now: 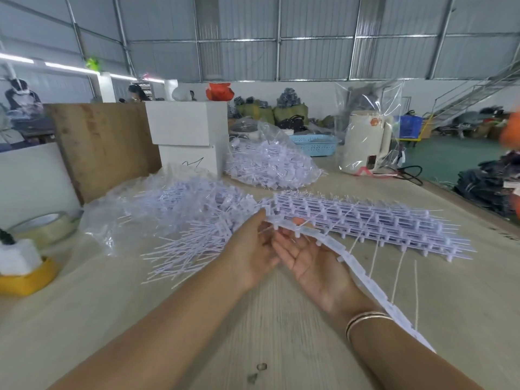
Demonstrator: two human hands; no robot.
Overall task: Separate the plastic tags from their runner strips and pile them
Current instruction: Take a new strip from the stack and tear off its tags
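Plastic tags (pixel 197 235) lie in one loose pile on the wooden table (pixel 168 319), left of the middle, with their thin stems pointing toward the person. One runner strip (pixel 346 257) is held above the table in front of the person; it curves from the fingers down along the right forearm, and four thin stems hang from its right edge. The left hand (pixel 253 249) comes from the left with its fingers curled around the far end of this strip, though the exact pinch is hidden behind the hand. The right hand (pixel 312 263) lies palm up under the strip with relaxed, nearly straight fingers, and the strip rests over its fingertips. Two thin bracelets (pixel 365 319) sit on the right wrist.

One stack of unseparated strips (pixel 380 220) lies on the table just behind the hands and to the right, reaching toward the right table edge. Two clear plastic bags hold more tags: one bag (pixel 135 209) is open behind the loose pile and touches it, the other bag (pixel 270 161) stands farther back. Two white boxes (pixel 188 136) are stacked behind the bags, and one brown board (pixel 98 144) leans beside them. One roll of tape (pixel 47 226) and one yellow holder (pixel 28 277) sit near the left edge. One blue basket (pixel 315 143) and one white jug (pixel 365 142) are at the far side. The table surface between the person and the pile is bare wood, and so is the near right part.
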